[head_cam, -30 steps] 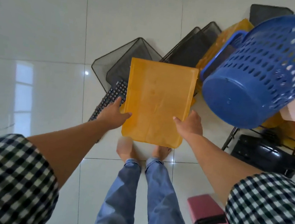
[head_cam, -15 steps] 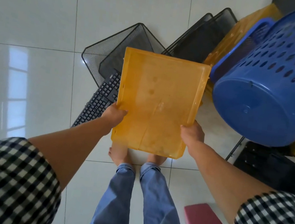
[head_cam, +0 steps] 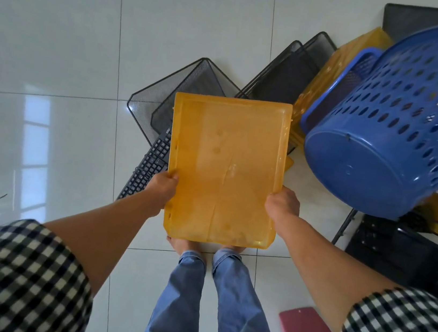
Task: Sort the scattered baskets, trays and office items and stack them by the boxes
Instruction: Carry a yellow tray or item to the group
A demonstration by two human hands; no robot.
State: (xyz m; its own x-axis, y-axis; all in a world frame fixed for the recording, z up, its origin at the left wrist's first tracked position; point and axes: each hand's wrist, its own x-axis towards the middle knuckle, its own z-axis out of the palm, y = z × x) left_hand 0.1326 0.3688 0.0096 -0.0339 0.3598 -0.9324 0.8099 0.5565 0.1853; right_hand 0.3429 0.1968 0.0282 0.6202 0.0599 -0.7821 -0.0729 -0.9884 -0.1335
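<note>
Nearest the camera, two black-and-white checked sleeves (head_cam: 13, 277) framed a pair of blue jeans legs (head_cam: 184, 287), and a pink plastic block with a black band (head_cam: 304, 330) sat on the glossy white tiled floor (head_cam: 62, 31) just beside the right leg. Above the bare feet, a flat translucent orange plastic tray (head_cam: 224, 166) was held up in the air, level and facing the camera. The left hand (head_cam: 162, 190) gripped its left edge with curled fingers, and the right hand (head_cam: 282, 205) clasped its right edge, fingers tucked out of sight beneath. Beyond the left hand lay a black computer keyboard (head_cam: 147, 167), partly hidden by the tray. Further on, nested black wire-mesh trays (head_cam: 165, 96) rested on the floor, with more black mesh trays standing on edge (head_cam: 287, 74) behind. To the right, a blue perforated plastic basket (head_cam: 386, 127) lay tilted on a pile, base towards the camera, above a black wire rack (head_cam: 397, 247).
</note>
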